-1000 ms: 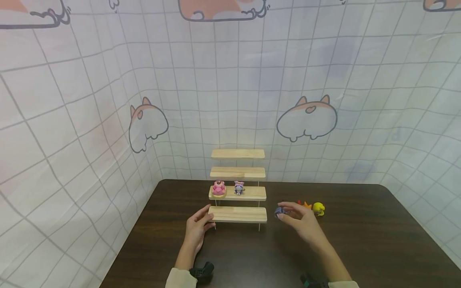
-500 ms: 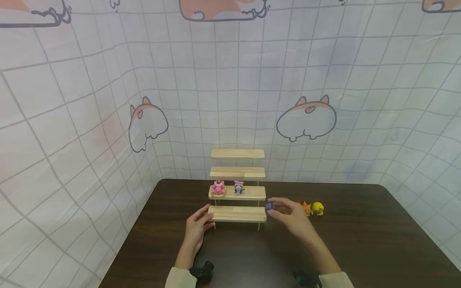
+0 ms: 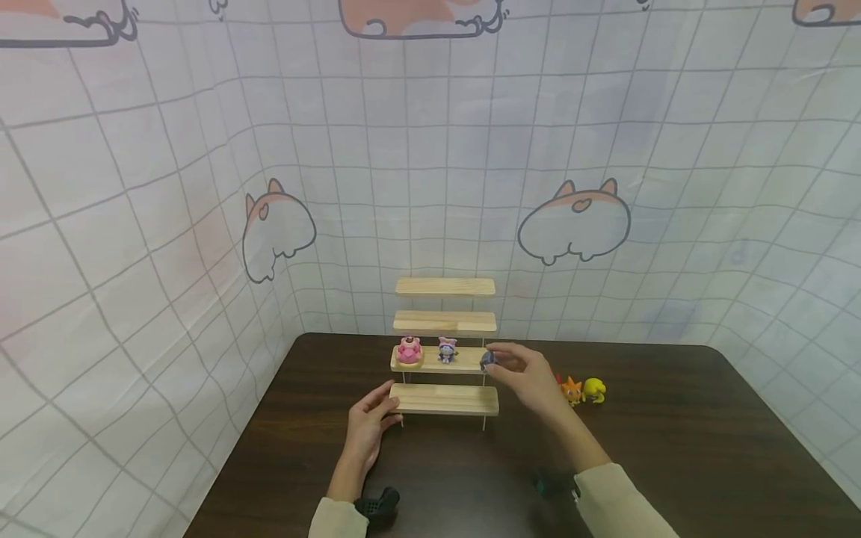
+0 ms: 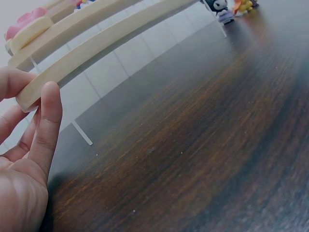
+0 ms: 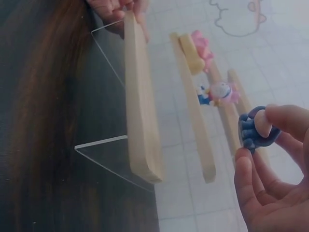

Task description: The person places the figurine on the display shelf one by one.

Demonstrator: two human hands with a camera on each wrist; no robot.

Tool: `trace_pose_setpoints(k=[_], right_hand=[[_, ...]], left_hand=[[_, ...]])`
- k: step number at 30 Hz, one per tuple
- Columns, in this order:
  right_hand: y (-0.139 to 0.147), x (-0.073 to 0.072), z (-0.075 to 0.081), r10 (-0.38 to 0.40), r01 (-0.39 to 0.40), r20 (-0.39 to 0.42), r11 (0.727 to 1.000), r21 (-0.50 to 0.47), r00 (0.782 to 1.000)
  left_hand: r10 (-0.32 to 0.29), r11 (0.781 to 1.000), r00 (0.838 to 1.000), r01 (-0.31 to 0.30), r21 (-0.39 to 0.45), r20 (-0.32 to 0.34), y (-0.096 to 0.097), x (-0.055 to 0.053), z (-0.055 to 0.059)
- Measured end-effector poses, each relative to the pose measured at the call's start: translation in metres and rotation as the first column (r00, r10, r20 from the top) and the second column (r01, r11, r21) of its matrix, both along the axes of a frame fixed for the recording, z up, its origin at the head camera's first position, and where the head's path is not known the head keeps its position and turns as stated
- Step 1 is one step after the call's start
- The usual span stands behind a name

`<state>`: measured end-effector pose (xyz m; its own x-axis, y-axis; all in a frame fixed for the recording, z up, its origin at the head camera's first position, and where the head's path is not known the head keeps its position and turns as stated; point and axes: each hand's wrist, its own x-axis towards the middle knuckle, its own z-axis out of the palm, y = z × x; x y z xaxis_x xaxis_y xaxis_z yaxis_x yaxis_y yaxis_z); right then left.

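**Blue toy up by the second step**

Pinching a small blue toy [image 3: 487, 360] in the right hand [image 3: 531, 377], thumb on one side and fingertips on the other, with a tight grip around it. Holding it up in the air at the right end of the wooden step shelf [image 3: 444, 400], level with the second step from the bottom. Touching the wood or not? Too hard to tell from the head view. From the right wrist view, looks just off the wood, with the toy's flat blue base turned toward the shelf.

Steadying the shelf with the left hand [image 3: 368, 426]: thumb and fingers closed on the left end of the lowest step, a snug grip on the wood.

Already standing on that second step: a pink toy [image 3: 407, 350] at the left and a purple toy [image 3: 446, 350] in the middle. Waiting on the tabletop [image 3: 673, 448], to the right of the shelf: an orange toy [image 3: 572, 389] and a yellow toy [image 3: 595, 389], side by side.

Likely step in hand: bringing the blue toy to the free spot on the right of the second step. Next move, as a guess: turn the toy so its base faces down, lower it gently onto the wood, well apart from the purple toy, then loosen the fingers slowly. Careful with the narrow step: easy to tip a toy off the edge.
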<state>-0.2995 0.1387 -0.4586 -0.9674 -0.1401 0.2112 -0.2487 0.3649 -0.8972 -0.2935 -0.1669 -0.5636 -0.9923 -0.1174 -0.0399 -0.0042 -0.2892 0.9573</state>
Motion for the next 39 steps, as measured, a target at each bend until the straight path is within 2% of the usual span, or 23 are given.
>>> trace_pose_setpoints(k=[8, 17, 39], right_hand=[[-0.009, -0.015, 0.004, -0.037, 0.035, 0.017, 0.997, 0.062, 0.999], [-0.010, -0.026, -0.002, -0.045, 0.043, 0.052, 0.998, 0.053, 0.998], [-0.013, -0.035, -0.008, -0.022, 0.017, 0.064, 0.997, 0.079, 0.998]], left_hand=[[0.002, 1.000, 1.000, -0.002, -0.001, 0.005, 0.000, 0.000, 0.002], [0.004, 1.000, 1.000, -0.004, 0.003, -0.002, 0.000, 0.001, 0.001], [0.001, 1.000, 1.000, -0.001, 0.008, 0.000, 0.001, 0.000, 0.001]])
